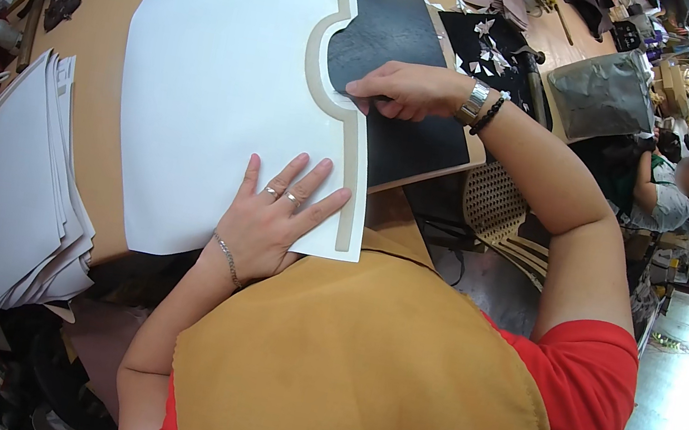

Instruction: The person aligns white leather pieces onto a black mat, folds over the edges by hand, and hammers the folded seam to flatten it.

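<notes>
A large white sheet (210,90) lies on the table, with a grey-beige strip (313,71) along its right edge, following a curved notch. My left hand (281,208) rests flat on the sheet near its lower right corner, fingers spread, rings and a bracelet on it. At the notch, my right hand (403,92) is closed around a small dark-handled tool (380,101); its tip is too small to make out. Under the sheet's right edge and my right hand lies a black mat (395,31).
To the left hangs a stack of similar white sheets (18,185) at the tan table's (96,107) edge. White scraps lie on a black cloth (485,46) at the far right. Beyond stand a grey bag (601,94) and a woven chair (494,200). Another person (667,189) sits farther right.
</notes>
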Demonstrator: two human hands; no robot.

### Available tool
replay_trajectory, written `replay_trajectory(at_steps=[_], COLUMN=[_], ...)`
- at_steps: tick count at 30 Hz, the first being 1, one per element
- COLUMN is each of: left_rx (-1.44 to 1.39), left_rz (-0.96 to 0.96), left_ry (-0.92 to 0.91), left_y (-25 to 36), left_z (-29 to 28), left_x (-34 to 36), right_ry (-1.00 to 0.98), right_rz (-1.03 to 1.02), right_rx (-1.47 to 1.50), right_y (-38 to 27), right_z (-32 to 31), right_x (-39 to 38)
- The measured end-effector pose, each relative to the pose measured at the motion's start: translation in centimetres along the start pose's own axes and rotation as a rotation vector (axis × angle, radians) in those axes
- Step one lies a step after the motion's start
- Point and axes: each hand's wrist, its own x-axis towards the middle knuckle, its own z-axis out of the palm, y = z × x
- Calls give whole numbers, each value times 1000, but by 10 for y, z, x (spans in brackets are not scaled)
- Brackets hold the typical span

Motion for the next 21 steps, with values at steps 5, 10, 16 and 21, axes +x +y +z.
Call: replay_trajectory(at_steps=[5, 10, 16, 21], left_rx=[0, -4, -4, -1], left_rz=[6, 11, 11, 18], left_ry=[12, 15, 14, 20], left_y=[0, -2, -1, -1], left_z=[1, 2, 2, -1], left_x=[0, -1, -1, 0], right_ry=[17, -15, 45, 30], right_rz=[-16, -69, -23, -46], right_rx=[-17, -29, -14, -19], right_y=[1, 8, -2, -2], right_z=[3, -3, 3, 3], right_x=[7, 6, 3, 9])
